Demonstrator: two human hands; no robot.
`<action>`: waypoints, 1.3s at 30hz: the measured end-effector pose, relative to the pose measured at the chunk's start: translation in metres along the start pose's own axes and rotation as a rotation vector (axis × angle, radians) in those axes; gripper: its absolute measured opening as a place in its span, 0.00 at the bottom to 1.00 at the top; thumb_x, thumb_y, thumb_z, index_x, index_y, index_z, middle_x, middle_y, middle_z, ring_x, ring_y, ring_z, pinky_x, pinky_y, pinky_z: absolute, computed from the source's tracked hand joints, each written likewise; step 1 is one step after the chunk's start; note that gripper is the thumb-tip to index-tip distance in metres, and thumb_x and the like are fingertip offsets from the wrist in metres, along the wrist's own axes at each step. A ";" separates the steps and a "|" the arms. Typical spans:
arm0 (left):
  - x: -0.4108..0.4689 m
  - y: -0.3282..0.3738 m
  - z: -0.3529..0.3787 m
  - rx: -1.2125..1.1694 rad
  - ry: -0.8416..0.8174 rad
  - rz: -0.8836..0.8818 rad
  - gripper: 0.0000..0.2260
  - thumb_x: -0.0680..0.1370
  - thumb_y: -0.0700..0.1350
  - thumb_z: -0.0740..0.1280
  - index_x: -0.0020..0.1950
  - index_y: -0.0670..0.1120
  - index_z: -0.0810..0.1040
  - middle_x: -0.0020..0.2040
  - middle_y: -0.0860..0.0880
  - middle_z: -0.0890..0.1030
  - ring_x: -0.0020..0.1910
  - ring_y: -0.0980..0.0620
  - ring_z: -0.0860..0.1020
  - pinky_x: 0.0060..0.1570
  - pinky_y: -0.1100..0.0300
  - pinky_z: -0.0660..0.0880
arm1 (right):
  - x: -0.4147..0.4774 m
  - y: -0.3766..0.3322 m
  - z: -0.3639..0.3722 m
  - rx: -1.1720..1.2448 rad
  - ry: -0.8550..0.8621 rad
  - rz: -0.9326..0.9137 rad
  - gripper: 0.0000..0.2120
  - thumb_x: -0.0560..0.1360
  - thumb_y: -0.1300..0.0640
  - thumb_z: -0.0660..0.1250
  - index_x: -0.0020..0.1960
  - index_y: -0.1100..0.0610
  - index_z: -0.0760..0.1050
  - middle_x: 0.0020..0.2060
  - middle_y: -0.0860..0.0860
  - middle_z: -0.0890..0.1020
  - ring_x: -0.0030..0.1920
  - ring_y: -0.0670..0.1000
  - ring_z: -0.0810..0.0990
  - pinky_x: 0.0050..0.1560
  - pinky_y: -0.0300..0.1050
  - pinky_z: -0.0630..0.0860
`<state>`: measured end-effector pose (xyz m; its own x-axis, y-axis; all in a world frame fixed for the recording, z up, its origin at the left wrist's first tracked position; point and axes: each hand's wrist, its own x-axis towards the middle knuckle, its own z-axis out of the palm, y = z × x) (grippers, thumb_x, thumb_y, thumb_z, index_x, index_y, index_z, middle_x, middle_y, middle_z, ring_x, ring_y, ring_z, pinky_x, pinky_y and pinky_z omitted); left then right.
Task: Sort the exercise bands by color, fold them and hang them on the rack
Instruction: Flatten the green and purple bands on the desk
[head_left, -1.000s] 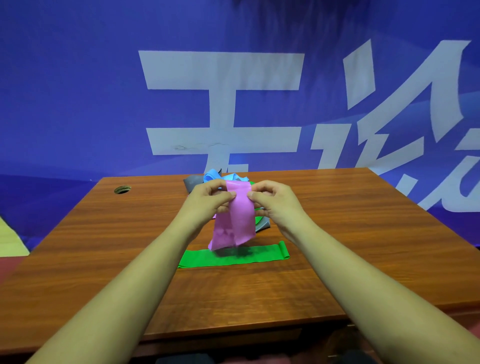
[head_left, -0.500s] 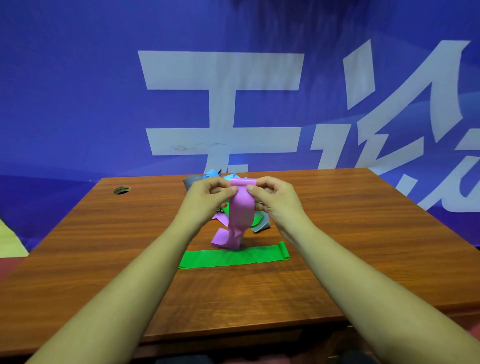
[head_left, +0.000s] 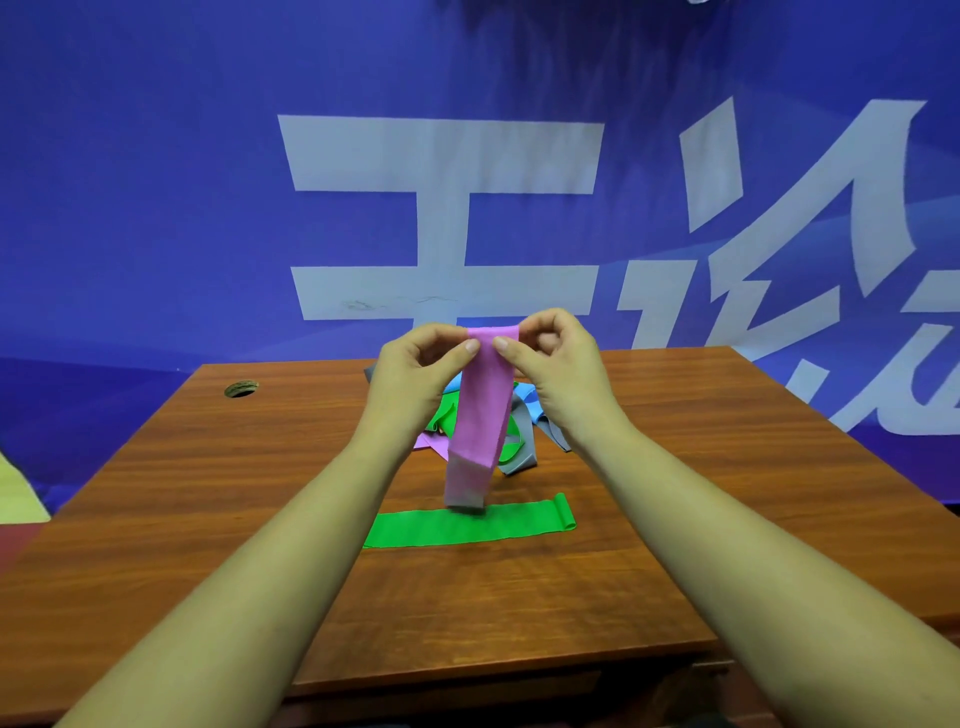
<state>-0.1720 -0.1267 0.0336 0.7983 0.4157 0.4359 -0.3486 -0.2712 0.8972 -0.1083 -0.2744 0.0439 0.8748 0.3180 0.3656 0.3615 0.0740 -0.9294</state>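
Observation:
A pink exercise band (head_left: 480, 410) hangs straight down from its top edge, pinched on the left by my left hand (head_left: 415, 379) and on the right by my right hand (head_left: 558, 371). Its blurred lower end dangles just above a green band (head_left: 467, 527) that lies flat across the wooden table (head_left: 208, 493). Behind the pink band sits a loose pile of bands (head_left: 524, 436) in grey, light blue, green and pink, partly hidden by my hands. No rack is in view.
A round cable hole (head_left: 241, 388) is in the table's far left corner. A blue banner with large white characters (head_left: 441, 223) stands right behind the table. The table's front edge runs between my forearms.
Both hands have risen with the pink band, and it has unrolled from a crumpled bunch into a long hanging strip. The green band has not moved.

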 end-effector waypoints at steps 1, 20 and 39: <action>0.001 -0.001 0.000 -0.003 0.020 0.003 0.04 0.76 0.41 0.72 0.49 0.43 0.83 0.45 0.47 0.85 0.46 0.55 0.82 0.51 0.58 0.79 | 0.001 -0.003 0.000 -0.014 -0.026 -0.002 0.11 0.72 0.61 0.74 0.50 0.59 0.73 0.46 0.61 0.83 0.46 0.57 0.82 0.54 0.58 0.80; -0.006 -0.009 0.009 0.027 -0.188 -0.055 0.11 0.78 0.45 0.69 0.59 0.45 0.81 0.54 0.47 0.84 0.55 0.51 0.81 0.55 0.58 0.78 | 0.021 -0.032 -0.004 -0.175 -0.166 -0.044 0.06 0.76 0.61 0.69 0.51 0.62 0.80 0.42 0.54 0.82 0.42 0.47 0.80 0.43 0.44 0.80; -0.049 -0.063 -0.033 -0.035 -0.449 -0.508 0.09 0.72 0.43 0.70 0.51 0.43 0.80 0.41 0.49 0.84 0.42 0.52 0.79 0.46 0.59 0.75 | 0.038 0.009 -0.012 0.100 0.072 0.300 0.02 0.76 0.66 0.68 0.49 0.63 0.78 0.41 0.57 0.81 0.42 0.55 0.82 0.46 0.50 0.83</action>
<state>-0.2050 -0.1012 -0.0423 0.9910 0.0813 -0.1062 0.1146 -0.1064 0.9877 -0.0683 -0.2733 0.0498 0.9592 0.2728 0.0738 0.0535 0.0811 -0.9953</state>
